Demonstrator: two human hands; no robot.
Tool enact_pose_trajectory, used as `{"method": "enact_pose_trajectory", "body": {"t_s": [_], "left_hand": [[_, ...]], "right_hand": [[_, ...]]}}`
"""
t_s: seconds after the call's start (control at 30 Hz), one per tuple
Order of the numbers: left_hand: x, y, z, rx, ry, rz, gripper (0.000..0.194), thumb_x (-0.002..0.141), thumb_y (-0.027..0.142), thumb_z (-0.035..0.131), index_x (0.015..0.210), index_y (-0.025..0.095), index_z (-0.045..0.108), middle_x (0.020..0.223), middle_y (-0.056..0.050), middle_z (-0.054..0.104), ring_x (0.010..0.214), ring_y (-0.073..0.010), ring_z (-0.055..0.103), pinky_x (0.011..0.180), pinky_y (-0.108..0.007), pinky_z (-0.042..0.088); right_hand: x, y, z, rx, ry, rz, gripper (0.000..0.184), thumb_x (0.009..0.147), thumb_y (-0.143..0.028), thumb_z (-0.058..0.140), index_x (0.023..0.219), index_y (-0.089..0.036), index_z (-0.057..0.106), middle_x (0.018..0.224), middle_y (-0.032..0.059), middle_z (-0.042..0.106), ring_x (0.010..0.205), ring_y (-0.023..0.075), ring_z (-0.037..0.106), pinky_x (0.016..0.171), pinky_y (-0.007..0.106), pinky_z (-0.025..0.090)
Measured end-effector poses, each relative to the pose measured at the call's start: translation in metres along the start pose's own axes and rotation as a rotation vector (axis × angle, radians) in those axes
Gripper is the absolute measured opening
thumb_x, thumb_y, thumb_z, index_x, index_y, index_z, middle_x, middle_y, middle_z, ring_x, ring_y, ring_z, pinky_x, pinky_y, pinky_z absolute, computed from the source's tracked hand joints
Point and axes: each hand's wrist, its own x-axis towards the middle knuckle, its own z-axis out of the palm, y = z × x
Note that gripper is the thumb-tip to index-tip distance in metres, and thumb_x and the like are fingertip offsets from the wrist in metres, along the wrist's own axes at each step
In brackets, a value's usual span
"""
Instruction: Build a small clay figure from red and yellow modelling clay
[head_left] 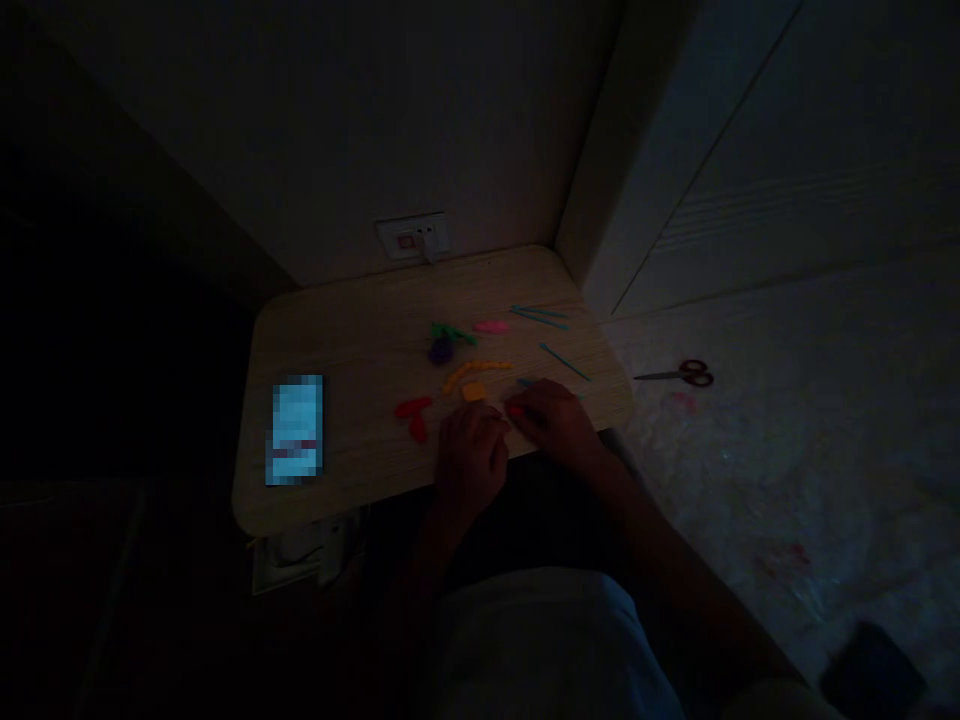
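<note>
In dim light, my right hand (553, 418) is closed at the table's front edge, its fingertips pinching a small red piece of modelling clay (514, 410). Close beside it, my left hand (472, 450) has its fingers curled; what they hold, if anything, is hidden. Just beyond the left fingers lie a yellow-orange block (473, 391) and a twisted orange strip (476, 371). Red clay pieces (413, 408) rest to the left. Farther back are a dark purple lump (441, 350), a green piece (452, 333) and a pink piece (490, 327). A blue stick (528, 383) is partly covered by my right hand.
More thin blue sticks (565, 361) lie on the right of the small wooden table (360, 330). A lit phone (296, 430) is at its left. Scissors (684, 374) lie on the plastic-covered floor (750, 470). Behind the table, a wall socket (412, 238) holds a plug.
</note>
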Motion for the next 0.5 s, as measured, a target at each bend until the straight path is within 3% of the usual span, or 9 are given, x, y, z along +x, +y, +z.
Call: {"method": "enact_pose_trajectory", "body": {"t_s": [0.27,0.43,0.5], "left_hand": [[0.001,-0.001,0.001,0.011,0.019,0.010,0.015,0.090,0.009,0.059,0.097,0.021,0.065,0.106,-0.009,0.070,0.101,-0.0270,0.062,0.092,-0.045,0.048],[0.001,0.000,0.000,-0.039,0.047,-0.040,0.017,0.092,0.010,0.056,0.103,0.022,0.062,0.105,-0.008,0.069,0.102,-0.0258,0.064,0.094,-0.044,0.050],[0.002,0.001,-0.001,-0.086,0.102,-0.067,0.019,0.093,0.013,0.057,0.109,0.023,0.060,0.108,-0.008,0.069,0.105,-0.0256,0.065,0.096,-0.044,0.051]], "right_hand": [[-0.002,-0.001,0.003,0.085,0.033,0.051,0.012,0.096,-0.023,0.065,0.096,-0.022,0.077,0.093,0.0087,0.077,0.093,0.0257,0.067,0.087,0.041,0.053],[-0.006,-0.009,-0.002,0.595,0.237,0.384,0.023,0.088,-0.042,0.077,0.103,-0.025,0.077,0.098,0.0049,0.079,0.088,0.0221,0.071,0.081,0.037,0.056],[-0.006,-0.015,-0.006,0.813,0.251,0.493,0.028,0.083,-0.047,0.081,0.101,-0.026,0.077,0.095,0.0032,0.079,0.086,0.0211,0.071,0.081,0.035,0.057]]}}
